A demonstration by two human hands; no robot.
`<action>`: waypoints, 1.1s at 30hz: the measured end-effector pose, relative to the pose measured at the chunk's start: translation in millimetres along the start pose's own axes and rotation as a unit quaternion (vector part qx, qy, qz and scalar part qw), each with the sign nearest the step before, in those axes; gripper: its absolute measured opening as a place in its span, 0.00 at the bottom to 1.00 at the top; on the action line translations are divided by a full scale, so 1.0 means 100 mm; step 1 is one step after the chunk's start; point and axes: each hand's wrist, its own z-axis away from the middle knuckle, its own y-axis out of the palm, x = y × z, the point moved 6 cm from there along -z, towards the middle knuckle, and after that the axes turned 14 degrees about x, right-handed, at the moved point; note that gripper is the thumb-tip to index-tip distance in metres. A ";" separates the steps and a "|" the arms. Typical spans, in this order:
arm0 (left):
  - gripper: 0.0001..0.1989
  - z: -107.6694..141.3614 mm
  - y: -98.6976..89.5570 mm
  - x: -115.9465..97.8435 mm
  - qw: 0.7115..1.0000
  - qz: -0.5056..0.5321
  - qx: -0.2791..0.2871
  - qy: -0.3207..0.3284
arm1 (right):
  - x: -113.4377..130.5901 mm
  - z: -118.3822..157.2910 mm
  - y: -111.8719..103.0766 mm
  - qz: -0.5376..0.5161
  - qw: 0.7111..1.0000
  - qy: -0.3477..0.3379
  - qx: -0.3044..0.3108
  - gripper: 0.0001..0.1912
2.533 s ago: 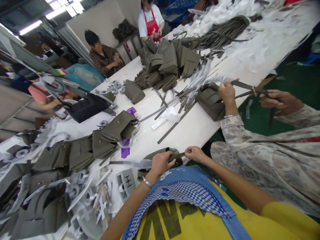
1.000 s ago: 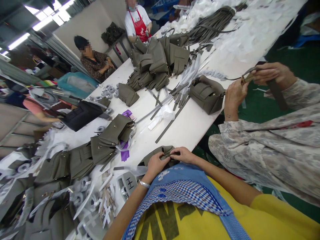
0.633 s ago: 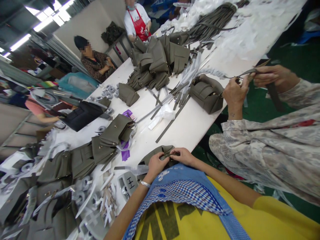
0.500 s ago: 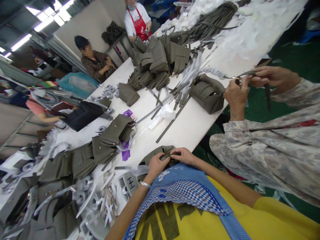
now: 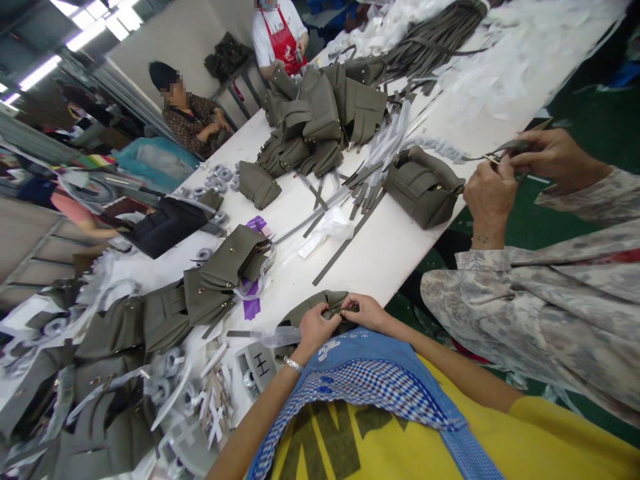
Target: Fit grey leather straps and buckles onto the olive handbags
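Observation:
At the table's near edge, against my blue apron, lies an olive handbag (image 5: pixel 311 304). My left hand (image 5: pixel 319 327) has its fingers closed on the bag's near part. My right hand (image 5: pixel 364 312) pinches the same bag just to the right, and the two sets of fingertips almost meet. A small shiny metal piece shows between them, too small to make out. The apron and my hands hide the lower part of the bag. Left of my left wrist are a clear plastic strip (image 5: pixel 280 336) and a grey holder (image 5: pixel 256 365) with a black mark.
A co-worker's hands (image 5: pixel 493 190) work on a strap at the right, beside another olive bag (image 5: pixel 425 187). More bags (image 5: pixel 310 110) are heaped at the back of the white table (image 5: pixel 380 260). Finished-looking bags (image 5: pixel 165 317), tape rolls and scraps crowd the left.
My hands stay on the bag with only slight finger movement. The co-worker's hands at the right have shifted a little further right with the strap.

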 end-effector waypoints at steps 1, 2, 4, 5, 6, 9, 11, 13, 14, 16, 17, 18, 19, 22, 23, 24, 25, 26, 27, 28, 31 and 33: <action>0.10 -0.01 0.01 0.00 1.000 -0.001 -0.003 -0.004 | -0.02 -0.01 0.01 -0.002 1.000 0.005 0.000 0.06; 0.09 -0.01 0.01 0.00 1.000 -0.002 -0.007 -0.008 | -0.05 -0.02 0.02 -0.004 1.000 0.010 0.002 0.06; 0.09 -0.03 0.02 0.01 1.000 -0.003 -0.014 -0.011 | -0.10 -0.03 0.04 -0.008 1.000 0.018 0.006 0.06; 0.09 -0.03 0.03 0.01 1.000 -0.004 -0.016 -0.009 | -0.12 -0.04 0.05 -0.009 1.000 0.021 0.008 0.06; 0.08 -0.04 0.03 0.01 1.000 -0.003 -0.018 -0.006 | -0.14 -0.05 0.06 -0.010 1.000 0.025 0.009 0.06; 0.08 -0.05 0.06 0.01 1.000 -0.001 -0.019 0.006 | -0.16 -0.06 0.06 -0.010 0.999 0.032 0.018 0.05; 0.09 -0.05 0.08 0.02 1.000 -0.004 -0.018 0.012 | -0.15 -0.07 0.06 -0.007 0.999 0.034 0.026 0.04; 0.09 -0.04 0.10 0.02 1.000 -0.009 -0.014 0.014 | -0.12 -0.07 0.06 0.002 0.999 0.035 0.028 0.03; 0.09 -0.04 0.10 0.01 1.000 -0.011 -0.014 0.012 | -0.10 -0.07 0.06 0.009 0.999 0.035 0.027 0.03; 0.08 -0.04 0.09 0.00 1.000 -0.017 -0.014 0.003 | -0.04 -0.06 0.04 0.026 0.999 0.036 0.025 0.03; 0.08 -0.03 0.07 -0.02 1.000 -0.022 -0.009 -0.001 | -0.01 -0.06 0.03 0.036 0.998 0.035 0.025 0.03; 0.08 -0.03 0.05 -0.04 1.000 -0.027 0.002 -0.001 | 0.02 -0.05 0.01 0.048 0.998 0.034 0.027 0.03; 0.09 -0.02 0.03 -0.07 0.999 -0.030 0.020 0.004 | 0.05 -0.04 -0.02 0.060 0.997 0.032 0.033 0.03; 0.16 0.07 -0.12 -0.16 0.996 0.016 0.065 0.060 | 0.18 0.01 -0.12 0.106 0.992 0.027 0.062 0.03; 0.18 0.12 -0.22 -0.16 0.994 0.049 0.055 0.082 | 0.25 0.02 -0.17 0.140 0.988 0.021 0.062 0.03; 0.20 0.18 -0.34 -0.13 0.991 0.086 0.028 0.097 | 0.34 0.04 -0.21 0.181 0.982 0.009 0.054 0.05; 0.21 0.26 -0.46 -0.07 0.987 0.119 -0.012 0.103 | 0.46 0.05 -0.24 0.221 0.974 -0.012 0.041 0.06; 0.21 0.34 -0.58 0.04 0.982 0.147 -0.058 0.098 | 0.59 0.05 -0.25 0.254 0.966 -0.040 0.028 0.08; 0.20 0.43 -0.68 0.19 0.976 0.169 -0.107 0.084 | 0.74 0.05 -0.22 0.271 0.959 -0.073 0.023 0.10; 0.19 0.53 -0.76 0.38 0.968 0.188 -0.154 0.062 | 0.88 0.03 -0.15 0.273 0.956 -0.105 0.032 0.11; 0.16 0.83 -0.77 1.07 0.927 0.285 -0.242 -0.037 | 1.17 -0.07 0.23 0.274 0.942 -0.157 0.112 0.14; 0.14 0.98 -0.56 1.54 0.866 0.423 -0.244 -0.110 | 1.22 -0.17 0.50 0.315 0.926 -0.140 0.156 0.17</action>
